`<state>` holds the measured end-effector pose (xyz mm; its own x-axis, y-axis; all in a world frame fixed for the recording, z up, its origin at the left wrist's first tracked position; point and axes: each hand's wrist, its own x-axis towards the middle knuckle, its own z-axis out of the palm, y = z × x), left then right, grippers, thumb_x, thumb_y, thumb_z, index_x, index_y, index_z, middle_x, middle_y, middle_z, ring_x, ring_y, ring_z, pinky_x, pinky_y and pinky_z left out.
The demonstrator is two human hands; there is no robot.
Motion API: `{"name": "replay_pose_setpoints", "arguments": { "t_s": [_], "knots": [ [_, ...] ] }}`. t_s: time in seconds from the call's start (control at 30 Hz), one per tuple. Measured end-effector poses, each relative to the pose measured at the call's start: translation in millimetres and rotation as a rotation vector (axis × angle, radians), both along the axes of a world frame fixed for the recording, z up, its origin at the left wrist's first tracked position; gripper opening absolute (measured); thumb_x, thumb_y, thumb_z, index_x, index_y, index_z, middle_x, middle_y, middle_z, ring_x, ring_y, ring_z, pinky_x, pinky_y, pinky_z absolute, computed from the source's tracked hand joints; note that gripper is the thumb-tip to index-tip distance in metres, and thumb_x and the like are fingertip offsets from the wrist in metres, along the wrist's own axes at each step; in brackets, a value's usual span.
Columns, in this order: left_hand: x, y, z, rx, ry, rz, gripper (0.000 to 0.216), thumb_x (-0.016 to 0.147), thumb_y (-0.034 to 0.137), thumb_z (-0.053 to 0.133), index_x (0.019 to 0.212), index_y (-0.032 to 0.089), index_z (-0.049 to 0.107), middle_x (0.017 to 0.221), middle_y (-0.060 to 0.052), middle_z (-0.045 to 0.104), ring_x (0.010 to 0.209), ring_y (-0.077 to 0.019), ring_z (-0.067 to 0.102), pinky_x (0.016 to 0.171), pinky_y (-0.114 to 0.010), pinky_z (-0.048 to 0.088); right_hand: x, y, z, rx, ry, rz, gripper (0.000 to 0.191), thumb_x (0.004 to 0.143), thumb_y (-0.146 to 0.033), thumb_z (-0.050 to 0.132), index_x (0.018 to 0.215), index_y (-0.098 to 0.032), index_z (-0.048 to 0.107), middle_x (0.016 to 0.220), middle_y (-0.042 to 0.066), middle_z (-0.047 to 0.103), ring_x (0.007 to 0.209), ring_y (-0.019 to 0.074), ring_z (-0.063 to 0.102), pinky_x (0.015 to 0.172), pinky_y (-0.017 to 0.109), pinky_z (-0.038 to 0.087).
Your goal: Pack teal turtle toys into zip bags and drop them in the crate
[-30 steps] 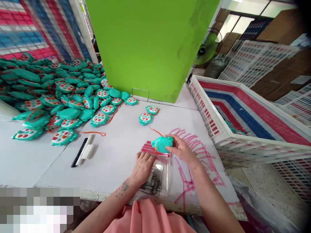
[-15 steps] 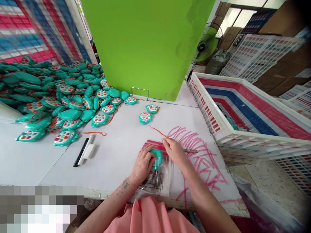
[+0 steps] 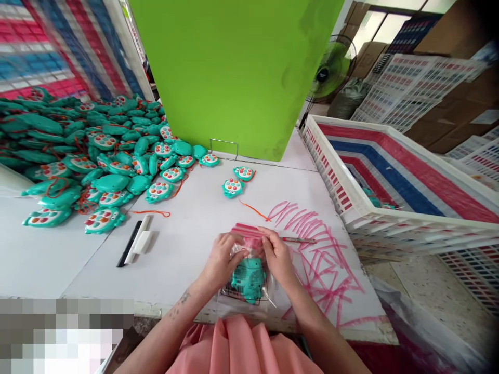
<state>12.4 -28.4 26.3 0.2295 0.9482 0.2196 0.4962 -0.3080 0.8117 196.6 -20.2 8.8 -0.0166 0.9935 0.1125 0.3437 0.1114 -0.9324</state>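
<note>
While bagged, teal toy [image 3: 248, 278] between both hands' fingers [image 3: 234, 248], on table [image 3: 187, 244]

place: toy packing workshop; signs: toy pile [image 3: 78, 156]; stacked crates [image 3: 409, 88]; cartons [image 3: 448, 119]

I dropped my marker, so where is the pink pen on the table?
In the head view, the pink pen lies on the pink scribbles, just right of the right hand.
</note>
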Motion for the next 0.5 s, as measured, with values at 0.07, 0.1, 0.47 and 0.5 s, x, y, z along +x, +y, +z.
{"name": "replay_pose_setpoints", "arguments": {
  "t_s": [0.07, 0.1, 0.47, 0.5],
  "knots": [
    [-8, -2, -6.0, -0.054, -0.12, 0.172, 0.026, 0.085, 0.034, 0.058, 0.106, 0.02, 0.054, 0.109, -0.009, 0.06, 0.102, -0.0223, 0.056, 0.089, -0.041, 0.046, -2, -3, 3.4, -0.021, 0.065, 0.003, 0.032, 0.095, -0.037, 0.041, 0.12, -0.024, 0.056, 0.076, 0.003, 0.065, 0.063, 0.018, 0.062, 0.06, 0.031, 0.052],
    [-11, -2, -9.9, -0.132, -0.183, 0.233, 0.033, 0.084, 0.036, 0.059, 0.112, 0.019, 0.051, 0.113, -0.01, 0.058, 0.097, -0.021, 0.058, 0.083, -0.039, 0.049, -3, -5, 4.4, -0.02, 0.088, 0.002, 0.031, 0.095, -0.037, 0.041, 0.119, -0.025, 0.056, 0.075, 0.003, 0.064, 0.062, 0.0178, 0.062, 0.059, 0.031, 0.052],
    [-3, -1, -15.1, -0.609, -0.54, 0.129, 0.031, 0.077, 0.043, 0.063, 0.088, 0.014, 0.063, 0.084, -0.006, 0.072, 0.062, -0.0122, 0.058, 0.055, -0.022, 0.041, -9, 0, 19.5, 0.415, -0.239, -0.018, 0.028, 0.091, -0.019, 0.048, 0.114, -0.027, 0.063, 0.108, 0.006, 0.066, 0.107, 0.0233, 0.056, 0.097, 0.044, 0.045],
    [-2, 0, -13.8, -0.602, -0.54, 0.117, 0.031, 0.077, 0.043, 0.063, 0.09, 0.014, 0.064, 0.085, -0.006, 0.072, 0.063, -0.0128, 0.059, 0.057, -0.023, 0.042, -11, 1, 22.2, 0.455, -0.284, 0.033, 0.029, 0.091, -0.017, 0.049, 0.114, -0.028, 0.063, 0.105, 0.005, 0.068, 0.104, 0.0231, 0.056, 0.095, 0.044, 0.046]
  ]
}}
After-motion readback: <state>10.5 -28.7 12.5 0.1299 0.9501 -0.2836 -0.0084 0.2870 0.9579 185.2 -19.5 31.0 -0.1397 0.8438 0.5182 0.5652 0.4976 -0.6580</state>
